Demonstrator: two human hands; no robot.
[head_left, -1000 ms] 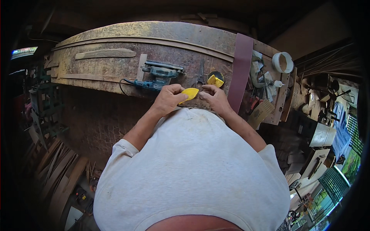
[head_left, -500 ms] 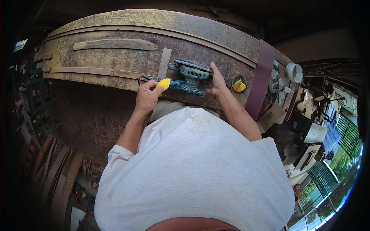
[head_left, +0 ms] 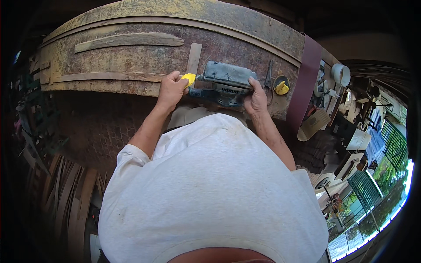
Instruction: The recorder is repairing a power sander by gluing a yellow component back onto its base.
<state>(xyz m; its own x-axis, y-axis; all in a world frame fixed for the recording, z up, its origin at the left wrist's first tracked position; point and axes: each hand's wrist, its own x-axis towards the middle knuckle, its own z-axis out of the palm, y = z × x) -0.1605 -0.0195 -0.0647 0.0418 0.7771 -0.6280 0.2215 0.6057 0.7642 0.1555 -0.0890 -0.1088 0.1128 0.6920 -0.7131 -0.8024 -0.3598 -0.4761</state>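
A blue-green electric sander (head_left: 229, 75) is held at the near edge of the workbench, tilted so that its flat grey pad faces up. My right hand (head_left: 257, 98) grips its right end, thumb on the pad's edge. My left hand (head_left: 171, 90) is closed on a small bright yellow piece (head_left: 189, 79), perhaps a folded sheet, at the sander's left end. Whether those fingers also hold the sander's handle is hidden. A narrow wooden strip (head_left: 194, 59) lies behind the yellow piece.
On the worn workbench (head_left: 131, 61) lie a long tapered board (head_left: 129, 40), scissors (head_left: 269, 76) and a round dark container with a yellow piece (head_left: 281, 85). A maroon band (head_left: 303, 79) crosses the bench at right. A white tape roll (head_left: 340, 75) stands beyond it.
The sander has tipped so that its pad, edge-on before, now shows its face. My right hand has closed around its end. The view has shifted slightly.
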